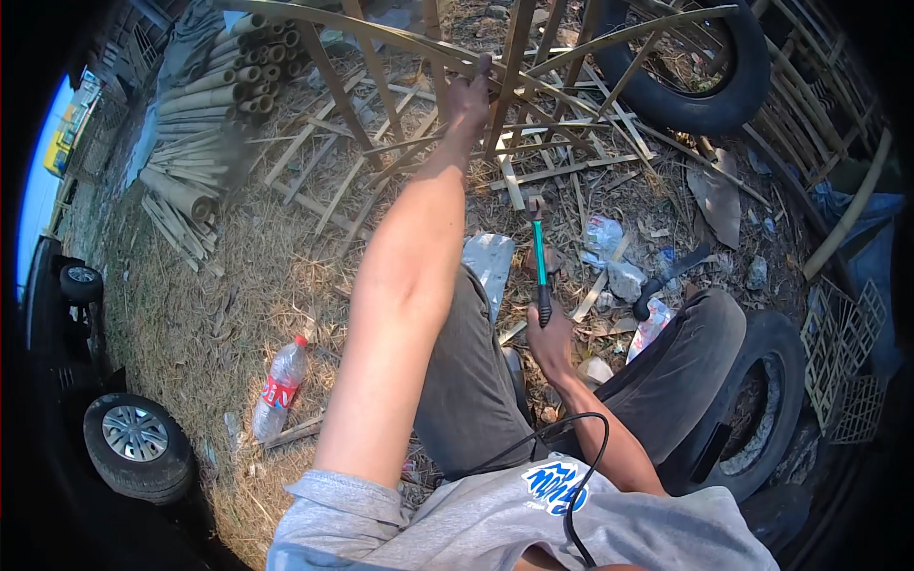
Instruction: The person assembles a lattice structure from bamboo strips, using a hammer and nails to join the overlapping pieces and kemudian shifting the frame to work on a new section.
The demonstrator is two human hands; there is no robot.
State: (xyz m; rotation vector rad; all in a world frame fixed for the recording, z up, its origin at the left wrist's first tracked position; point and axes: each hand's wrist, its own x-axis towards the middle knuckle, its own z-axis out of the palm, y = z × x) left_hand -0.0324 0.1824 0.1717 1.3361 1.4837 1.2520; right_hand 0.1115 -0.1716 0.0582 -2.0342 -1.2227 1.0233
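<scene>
My left hand [466, 103] reaches far forward at the top of the view, closed on a frame of crossed bamboo slats [519, 81], thumb pointing up where strips meet. My right hand [550, 338] is lower, between my bent knees, wrapped round the black grip of a hammer [540, 252] with a teal shaft. The hammer's head points away from me, just below the near ends of the slats and apart from my left hand. Part of the frame's upper side runs out of view.
Bundled bamboo poles [214, 86] lie at the far left. A plastic bottle [281, 385] with a red cap rests on dry grass. One tyre [685, 95] leans at the far right, another [762, 400] lies beside my right knee. Stones [625, 283] and litter are scattered nearby. Parked vehicle wheels [138, 445] stand left.
</scene>
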